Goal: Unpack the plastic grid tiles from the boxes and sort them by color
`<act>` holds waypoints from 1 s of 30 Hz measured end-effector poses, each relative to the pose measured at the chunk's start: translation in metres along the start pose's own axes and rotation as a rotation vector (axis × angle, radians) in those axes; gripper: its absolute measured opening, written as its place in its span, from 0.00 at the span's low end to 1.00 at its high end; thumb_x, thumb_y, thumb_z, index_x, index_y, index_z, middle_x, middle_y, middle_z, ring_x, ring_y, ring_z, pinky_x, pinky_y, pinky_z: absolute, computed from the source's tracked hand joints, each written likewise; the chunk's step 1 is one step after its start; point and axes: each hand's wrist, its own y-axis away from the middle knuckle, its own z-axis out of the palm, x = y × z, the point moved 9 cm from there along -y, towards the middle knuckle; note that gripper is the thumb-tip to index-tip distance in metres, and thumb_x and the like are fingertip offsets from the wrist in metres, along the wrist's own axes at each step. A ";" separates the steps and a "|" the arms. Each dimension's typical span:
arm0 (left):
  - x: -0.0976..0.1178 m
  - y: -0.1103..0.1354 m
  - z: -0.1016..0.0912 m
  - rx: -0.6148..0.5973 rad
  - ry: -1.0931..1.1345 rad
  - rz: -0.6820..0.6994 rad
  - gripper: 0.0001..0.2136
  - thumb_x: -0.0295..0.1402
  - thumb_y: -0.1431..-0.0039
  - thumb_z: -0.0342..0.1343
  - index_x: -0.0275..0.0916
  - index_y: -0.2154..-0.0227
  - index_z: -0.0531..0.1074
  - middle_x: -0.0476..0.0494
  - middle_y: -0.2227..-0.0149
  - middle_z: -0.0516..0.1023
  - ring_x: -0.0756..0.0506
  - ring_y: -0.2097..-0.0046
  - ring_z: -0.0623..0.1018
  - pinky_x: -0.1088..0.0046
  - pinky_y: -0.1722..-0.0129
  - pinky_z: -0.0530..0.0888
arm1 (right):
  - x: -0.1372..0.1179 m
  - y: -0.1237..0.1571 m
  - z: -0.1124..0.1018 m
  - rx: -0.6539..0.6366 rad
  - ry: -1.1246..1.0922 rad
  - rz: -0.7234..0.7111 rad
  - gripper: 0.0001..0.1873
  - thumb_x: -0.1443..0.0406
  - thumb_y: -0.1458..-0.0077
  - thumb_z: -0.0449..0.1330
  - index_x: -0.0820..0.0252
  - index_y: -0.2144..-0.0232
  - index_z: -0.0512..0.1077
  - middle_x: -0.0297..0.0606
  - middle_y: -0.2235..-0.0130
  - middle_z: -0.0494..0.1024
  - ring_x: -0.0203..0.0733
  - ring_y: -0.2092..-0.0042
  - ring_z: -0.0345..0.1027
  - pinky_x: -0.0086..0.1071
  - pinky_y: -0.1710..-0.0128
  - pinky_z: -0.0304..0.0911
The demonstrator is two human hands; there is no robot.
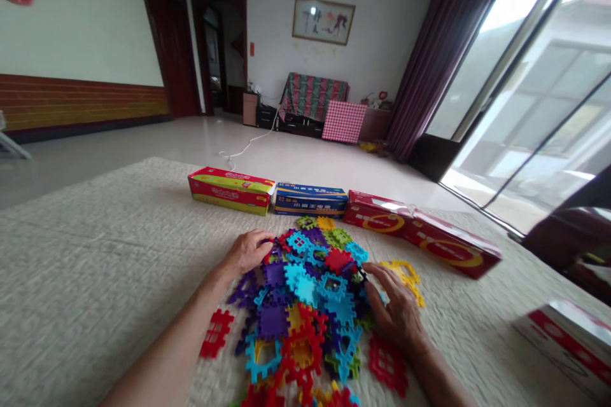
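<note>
A heap of toothed plastic building-block pieces [305, 289] in blue, purple, red, green and yellow lies on a pale textured cover. My left hand [251, 251] rests at the heap's upper left edge, fingers bent and slightly apart, touching the pieces there. On the opposite side, my right hand [398, 308] has its fingers stretched against the heap's right edge. Neither hand visibly grips a piece. Beside my right hand lie a yellow frame-shaped piece [414, 280] and a red window-shaped piece [387, 365]. Another red piece [217, 333] lies apart near my left forearm.
Behind the heap stands a row of long boxes: a red-and-yellow box [231, 191], a blue box [311, 200] and red boxes [379, 213]. A white-and-red box [568, 343] sits at the right. Farther back are a cloth-covered cabinet [312, 95] and glass doors [534, 95].
</note>
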 end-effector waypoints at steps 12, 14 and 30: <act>-0.005 -0.011 -0.001 0.162 0.052 -0.114 0.13 0.33 0.43 0.51 0.40 0.59 0.77 0.41 0.58 0.82 0.43 0.54 0.80 0.64 0.51 0.74 | 0.010 0.002 0.011 -0.074 0.027 0.047 0.13 0.61 0.40 0.53 0.56 0.55 0.70 0.42 0.56 0.79 0.47 0.54 0.74 0.41 0.54 0.70; 0.003 -0.003 0.000 0.084 -0.013 -0.034 0.10 0.31 0.47 0.55 0.43 0.63 0.79 0.44 0.58 0.82 0.43 0.52 0.78 0.64 0.47 0.71 | 0.009 0.001 0.012 -0.098 0.031 0.051 0.13 0.61 0.40 0.53 0.56 0.55 0.70 0.42 0.56 0.79 0.47 0.54 0.74 0.42 0.54 0.70; -0.004 0.002 0.028 0.006 -0.270 0.054 0.12 0.29 0.42 0.49 0.39 0.63 0.78 0.42 0.61 0.80 0.42 0.57 0.77 0.64 0.52 0.71 | 0.010 0.004 0.024 -0.216 0.062 0.108 0.16 0.61 0.40 0.53 0.54 0.49 0.67 0.42 0.51 0.76 0.47 0.51 0.72 0.44 0.51 0.70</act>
